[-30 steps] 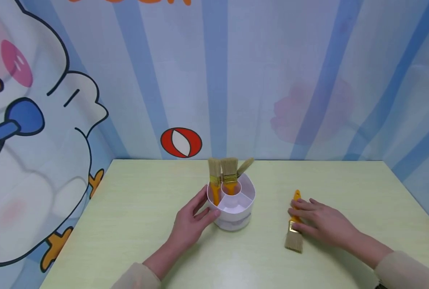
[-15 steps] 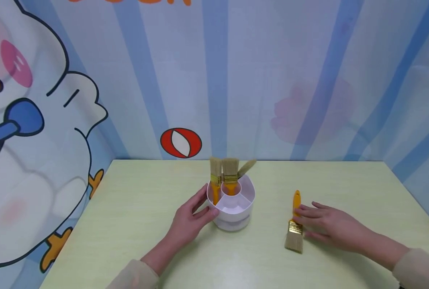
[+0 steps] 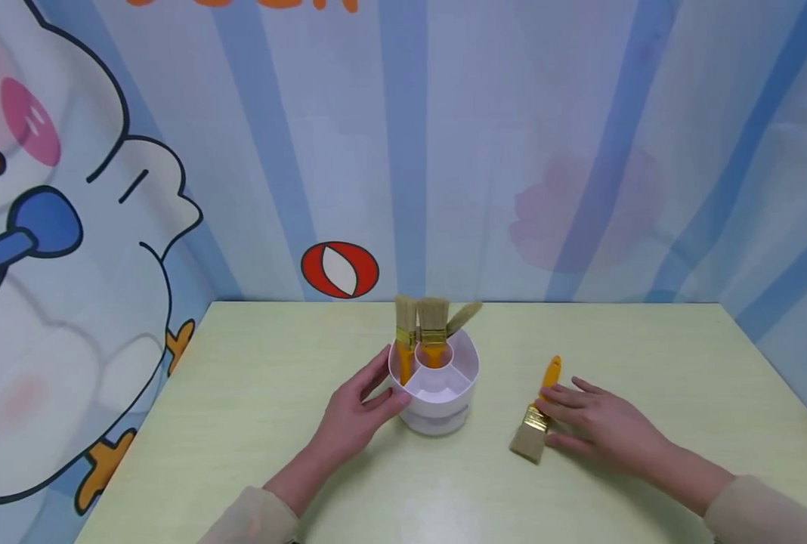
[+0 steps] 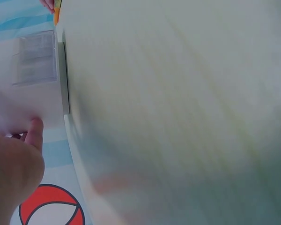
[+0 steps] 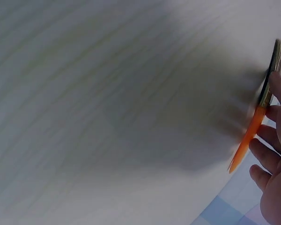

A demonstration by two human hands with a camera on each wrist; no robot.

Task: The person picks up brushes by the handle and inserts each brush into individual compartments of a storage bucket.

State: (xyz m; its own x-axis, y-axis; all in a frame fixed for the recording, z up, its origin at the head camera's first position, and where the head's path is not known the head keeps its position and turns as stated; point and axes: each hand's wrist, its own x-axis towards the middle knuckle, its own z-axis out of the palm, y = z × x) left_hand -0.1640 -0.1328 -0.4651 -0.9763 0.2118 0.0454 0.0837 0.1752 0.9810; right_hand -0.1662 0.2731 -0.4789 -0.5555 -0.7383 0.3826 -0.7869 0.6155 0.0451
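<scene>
My left hand (image 3: 352, 419) holds the side of a pale lilac pen holder (image 3: 439, 419), thumb at the front near the rim, fingers at the back left. Three flat paintbrushes stand in it, bristles up: one at the left (image 3: 406, 313), one in the central round cup (image 3: 434, 313), one leaning right (image 3: 465, 317). A loose paintbrush (image 3: 531, 438) lies slantwise on the table, yellow handle pointing away and bristles nearest me. My right hand (image 3: 607, 434) reaches over it with fairly straight fingers on its handle. In the right wrist view, the thumb (image 5: 278, 84) overlaps the metal ferrule.
The pale wood-grain table (image 3: 274, 393) ends at a printed cloth backdrop (image 3: 458, 151) with blue stripes. A drawn white bird (image 3: 57, 363) covers its left part. A clear drawer (image 4: 35, 58) shows in the pen holder's side in the left wrist view.
My right hand first drew back a little to the right, then moved left. The loose paintbrush has turned, its bristles swinging left. My left hand and the pen holder have barely moved.
</scene>
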